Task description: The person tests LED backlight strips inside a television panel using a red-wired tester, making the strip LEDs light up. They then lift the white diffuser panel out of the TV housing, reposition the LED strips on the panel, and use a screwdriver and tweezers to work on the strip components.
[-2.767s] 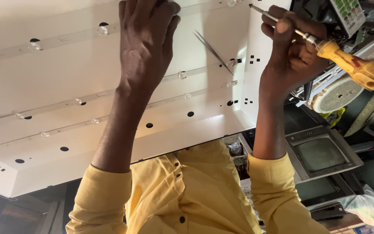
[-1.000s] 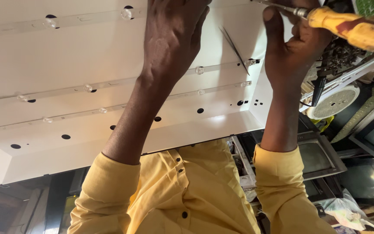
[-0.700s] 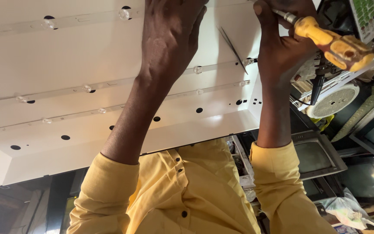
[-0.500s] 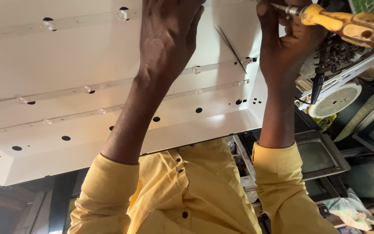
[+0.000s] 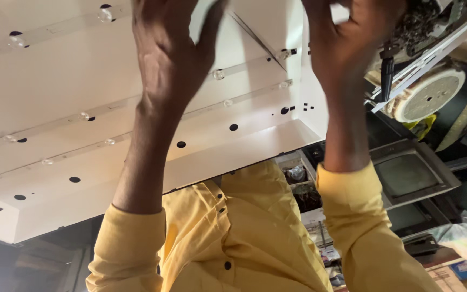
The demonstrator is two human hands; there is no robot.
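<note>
Two bare hands were raised over a large white sheet-metal backlight panel (image 5: 82,97) that filled the upper left of the head view. The panel carried long pale strips (image 5: 55,121) running left to right, each set with small clear dome lenses (image 5: 218,74), and a scatter of round black holes (image 5: 181,144) lay between them. Its near edge sloped down as a bevelled rim above the person's yellow buttoned shirt (image 5: 244,232).

The left hand (image 5: 171,51) lay back-up over the panel's upper middle, fingers bent and drawn loosely together, the thumb set apart on the right. Its fingertips ran past the top edge of the view and were blurred; whether they touched the panel or pinched anything could not be told.

The right hand (image 5: 347,43) stood over the panel's right end, just beside the corner wall. Its fingers were curled inward in a loose fist, with the thumb folded toward them. What it gripped, if anything, lay outside the view, so this could not be told.

A thin dark diagonal line (image 5: 258,35) crossed the panel between the two hands.

To the right of the panel, well apart from both hands, lay a round perforated white disc (image 5: 428,97) and a small grey-framed screen (image 5: 409,173).
</note>
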